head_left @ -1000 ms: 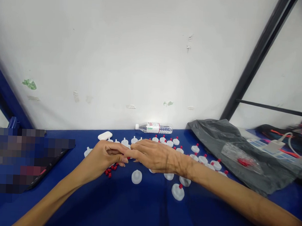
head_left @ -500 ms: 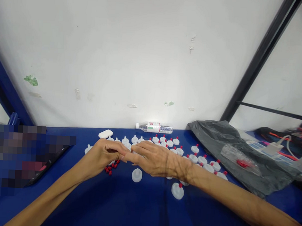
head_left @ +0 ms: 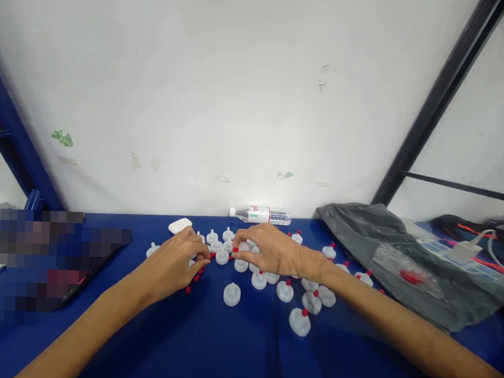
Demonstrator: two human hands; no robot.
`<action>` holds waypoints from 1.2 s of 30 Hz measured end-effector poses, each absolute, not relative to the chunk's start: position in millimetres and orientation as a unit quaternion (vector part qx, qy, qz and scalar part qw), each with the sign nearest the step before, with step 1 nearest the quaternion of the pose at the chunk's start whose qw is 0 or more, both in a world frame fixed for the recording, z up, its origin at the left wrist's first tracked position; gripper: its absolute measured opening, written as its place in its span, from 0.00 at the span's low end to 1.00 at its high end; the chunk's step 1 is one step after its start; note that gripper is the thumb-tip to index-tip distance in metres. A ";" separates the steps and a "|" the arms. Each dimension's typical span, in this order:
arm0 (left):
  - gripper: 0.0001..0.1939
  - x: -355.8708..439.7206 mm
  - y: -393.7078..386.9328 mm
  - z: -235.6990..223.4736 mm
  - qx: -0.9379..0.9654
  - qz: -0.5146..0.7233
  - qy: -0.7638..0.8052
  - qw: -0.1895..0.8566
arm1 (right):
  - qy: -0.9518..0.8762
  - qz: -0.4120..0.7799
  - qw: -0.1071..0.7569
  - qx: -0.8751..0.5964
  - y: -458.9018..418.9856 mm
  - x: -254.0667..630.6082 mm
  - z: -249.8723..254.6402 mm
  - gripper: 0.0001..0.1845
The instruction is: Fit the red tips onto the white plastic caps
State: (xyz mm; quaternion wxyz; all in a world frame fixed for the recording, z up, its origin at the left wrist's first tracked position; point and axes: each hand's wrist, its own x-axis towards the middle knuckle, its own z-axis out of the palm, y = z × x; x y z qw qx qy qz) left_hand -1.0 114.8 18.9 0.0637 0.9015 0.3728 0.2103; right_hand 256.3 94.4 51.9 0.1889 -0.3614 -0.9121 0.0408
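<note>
My left hand (head_left: pixel 181 259) is closed over a small pile of red caps (head_left: pixel 197 276), thumb and fingers nearly together; what lies between the fingertips is hidden. My right hand (head_left: pixel 266 248) is pinched around a small red cap (head_left: pixel 235 249) at the edge of the white nozzle lids, partly covering those below. Bare-tipped white nozzle lids (head_left: pixel 212 236) stand behind and between the hands. One bare nozzle lid (head_left: pixel 232 294) sits alone in front. Below the right forearm, several white lids carry red caps, such as a red-capped lid (head_left: pixel 299 322) nearest me.
On the blue table (head_left: pixel 178 342), a clear plastic bottle (head_left: pixel 259 214) lies by the wall. A white oval case (head_left: pixel 180 225) is behind my left hand. To the right, a grey plastic bag (head_left: pixel 358 238) carries a clear bag of red pieces (head_left: pixel 411 274). A power strip (head_left: pixel 437 248) lies beyond.
My hands were together over the lids; now they are apart. The left has lowered onto the red caps, and the right has drawn slightly right over the lids.
</note>
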 end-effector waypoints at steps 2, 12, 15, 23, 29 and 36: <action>0.09 -2.4 115.0 16.5 0.908 0.188 0.372 0.040 | -0.920 0.054 0.185 -0.343 94.1 256.9 49.8 0.07; 0.08 -0.7 116.8 6.3 0.911 0.150 0.384 -0.020 | -0.940 0.064 0.108 -0.317 99.3 258.0 44.8 0.07; 0.08 -0.1 118.2 3.9 0.914 0.152 0.376 -0.014 | -0.945 0.072 0.084 -0.308 100.8 261.3 45.5 0.06; 0.09 7.3 106.3 15.4 0.906 0.187 0.380 0.010 | -0.946 0.065 0.092 -0.305 89.5 258.8 56.8 0.16; 0.11 15.3 100.7 20.0 0.905 0.225 0.361 -0.013 | -0.962 0.054 0.072 -0.258 85.1 245.1 36.8 0.16; 0.12 19.6 100.2 20.7 0.919 0.259 0.290 -0.066 | -0.935 0.037 0.116 -0.334 81.9 247.4 45.4 0.17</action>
